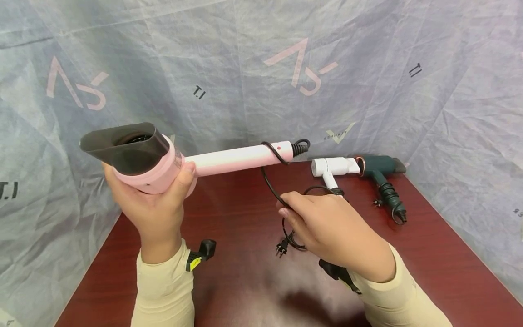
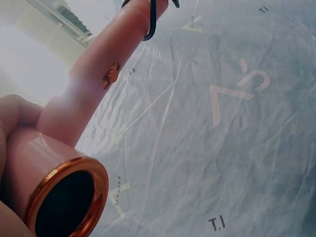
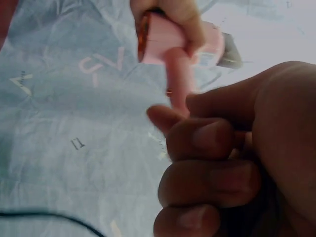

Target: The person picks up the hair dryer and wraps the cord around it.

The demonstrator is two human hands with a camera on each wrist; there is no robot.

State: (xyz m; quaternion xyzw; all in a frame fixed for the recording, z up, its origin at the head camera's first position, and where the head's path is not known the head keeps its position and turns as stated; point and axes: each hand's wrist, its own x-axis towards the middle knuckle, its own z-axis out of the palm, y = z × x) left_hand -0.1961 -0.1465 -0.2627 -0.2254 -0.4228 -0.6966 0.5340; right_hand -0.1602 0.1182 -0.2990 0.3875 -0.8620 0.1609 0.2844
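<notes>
left grip [image 1: 153,206] curled round pink hair dryer [image 1: 233,160], right grip [image 1: 333,229] pinching black cord [image 1: 268,184], turned palm-down

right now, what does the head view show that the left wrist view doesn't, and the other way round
Only the head view shows the right hand, the table, the white hair dryer, the green hair dryer and the pink dryer's dark nozzle.

Only the left wrist view shows the copper-coloured rim round the pink dryer's dark opening, and the small knob on its handle.

Both show the pink hair dryer gripped by the left hand, the black cord round its handle, and the printed sheet behind.
</notes>
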